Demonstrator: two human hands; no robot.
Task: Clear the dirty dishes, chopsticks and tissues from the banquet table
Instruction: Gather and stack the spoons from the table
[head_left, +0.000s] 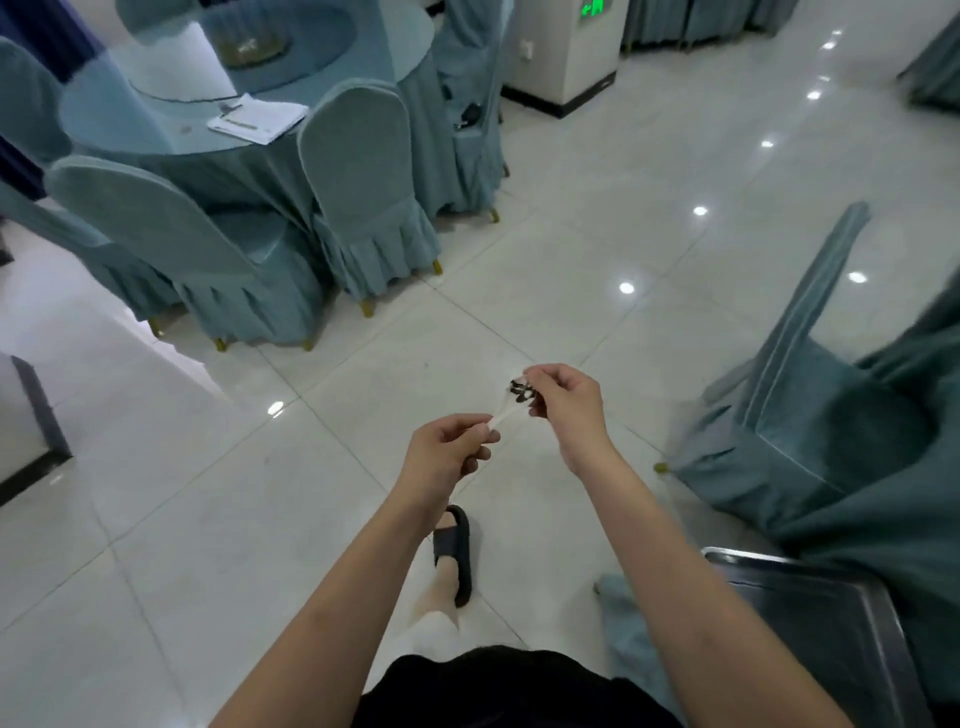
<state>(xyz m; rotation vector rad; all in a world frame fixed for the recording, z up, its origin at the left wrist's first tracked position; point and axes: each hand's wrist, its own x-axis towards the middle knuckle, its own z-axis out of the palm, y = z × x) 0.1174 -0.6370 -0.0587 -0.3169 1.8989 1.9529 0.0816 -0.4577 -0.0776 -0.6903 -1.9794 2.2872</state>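
— While the tiled floor (208, 519) filled most of the frame, what was held at its centre?

— A pale, slender item with dark markings at one end (511, 400) — whether a spoon or wrapped chopsticks could not be told. Its plain end was pinched by the curled fingers of the left hand (447, 452), and its marked end was gripped by the fingertips of the right hand (566, 410), slightly higher and to the right.

— And where was a table seen?

— A round table draped in blue-green cloth (156, 119) was seen at the upper left, ringed by covered chairs (358, 171). White papers (257, 119) were laid near its edge, beside a glass turntable (280, 57).

— What was shown at the right?

— Another covered chair (810, 415) was seen at the right edge, and below it, in the lower right corner, a metal tray (831, 613). A foot in a dark slipper (454, 551) was visible at the lower centre.
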